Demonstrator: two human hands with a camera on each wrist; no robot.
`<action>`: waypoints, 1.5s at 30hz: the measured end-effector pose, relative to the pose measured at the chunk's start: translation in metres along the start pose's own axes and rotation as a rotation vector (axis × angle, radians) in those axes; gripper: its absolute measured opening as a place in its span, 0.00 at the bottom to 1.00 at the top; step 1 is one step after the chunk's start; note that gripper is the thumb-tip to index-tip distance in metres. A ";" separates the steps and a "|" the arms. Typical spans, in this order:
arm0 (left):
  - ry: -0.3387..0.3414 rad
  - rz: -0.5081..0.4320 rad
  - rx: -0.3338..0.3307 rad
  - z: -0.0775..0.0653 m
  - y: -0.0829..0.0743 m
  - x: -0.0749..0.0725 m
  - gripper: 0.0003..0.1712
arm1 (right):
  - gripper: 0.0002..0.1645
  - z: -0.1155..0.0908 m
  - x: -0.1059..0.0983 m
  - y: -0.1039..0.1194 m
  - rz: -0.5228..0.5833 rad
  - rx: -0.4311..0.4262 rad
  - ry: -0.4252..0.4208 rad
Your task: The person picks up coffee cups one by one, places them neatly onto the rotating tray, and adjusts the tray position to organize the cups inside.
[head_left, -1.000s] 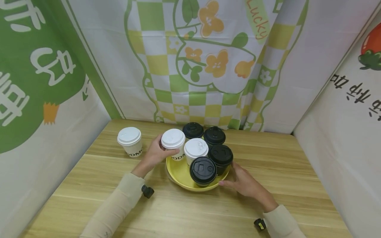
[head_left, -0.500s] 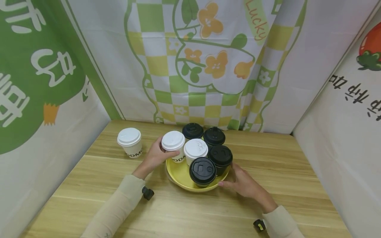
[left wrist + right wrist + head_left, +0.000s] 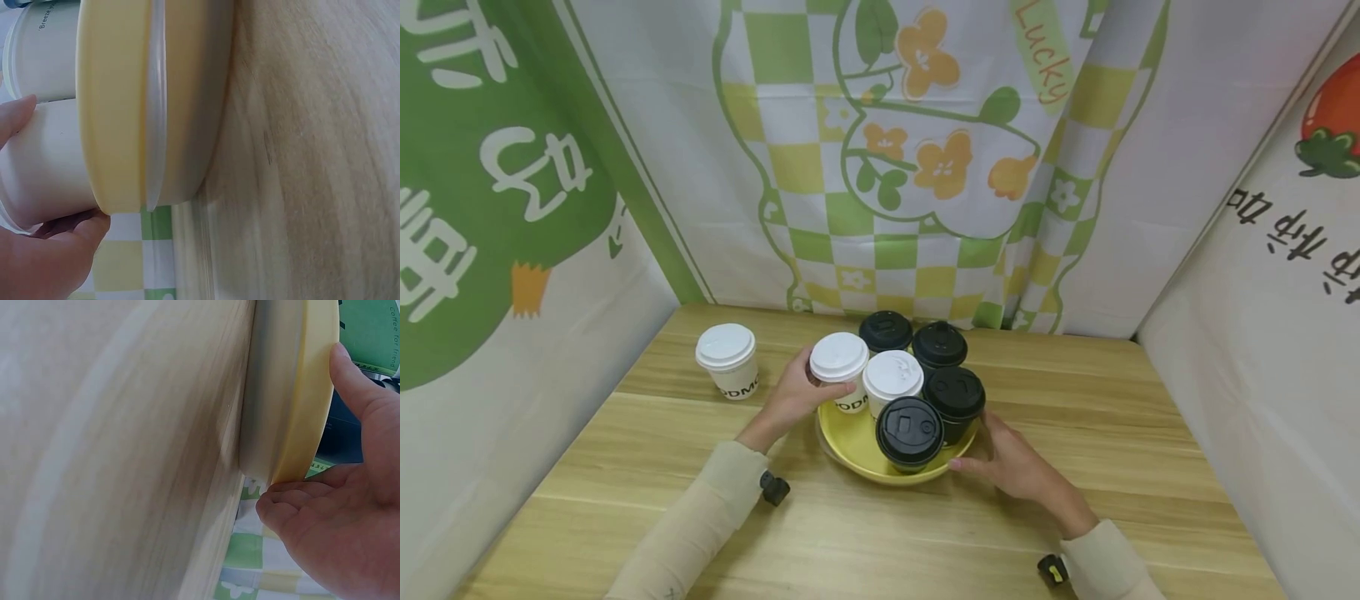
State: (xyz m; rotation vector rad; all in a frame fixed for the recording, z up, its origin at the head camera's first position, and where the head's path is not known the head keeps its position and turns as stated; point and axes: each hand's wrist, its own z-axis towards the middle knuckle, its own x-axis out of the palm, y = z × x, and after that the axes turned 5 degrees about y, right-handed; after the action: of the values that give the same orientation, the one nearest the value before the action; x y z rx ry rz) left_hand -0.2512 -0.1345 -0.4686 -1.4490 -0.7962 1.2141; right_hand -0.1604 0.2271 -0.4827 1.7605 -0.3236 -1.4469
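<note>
In the head view my left hand (image 3: 796,392) grips a white-lidded paper coffee cup (image 3: 839,357) at the left side of a round yellow tray (image 3: 850,448). Its thumb lies across the front of the cup; the fingers go behind. The left wrist view has the cup's pale side (image 3: 53,162) between thumb and fingers, its base at the tray rim. My right hand (image 3: 1018,462) holds the tray's right edge, thumb on the rim and fingers bent against its side. Another white-lidded cup (image 3: 892,377) and several black-lidded cups (image 3: 911,431) stand upright on the tray.
A third white-lidded cup (image 3: 727,360) stands alone on the wooden table (image 3: 850,546), left of the tray. Behind the table hangs a patterned curtain (image 3: 895,250), with printed sheets on both sides.
The left hand and its cup have shifted slightly to the right and nearer, toward the other white-lidded cup. The right hand stays on the tray rim, and the other cups keep their places.
</note>
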 end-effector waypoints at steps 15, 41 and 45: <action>0.071 0.028 0.028 -0.012 -0.007 -0.010 0.59 | 0.68 0.001 0.001 0.000 0.001 -0.021 -0.001; -0.259 0.375 0.101 -0.061 -0.035 -0.109 0.68 | 0.68 0.000 0.002 -0.002 -0.005 -0.020 -0.014; -0.313 0.389 0.065 -0.066 -0.020 -0.125 0.70 | 0.68 -0.001 0.002 -0.001 -0.005 -0.029 -0.015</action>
State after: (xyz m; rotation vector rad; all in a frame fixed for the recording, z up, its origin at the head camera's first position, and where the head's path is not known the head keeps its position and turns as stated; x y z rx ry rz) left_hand -0.2192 -0.2649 -0.4196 -1.4185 -0.6902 1.7784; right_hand -0.1596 0.2267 -0.4849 1.7291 -0.3044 -1.4617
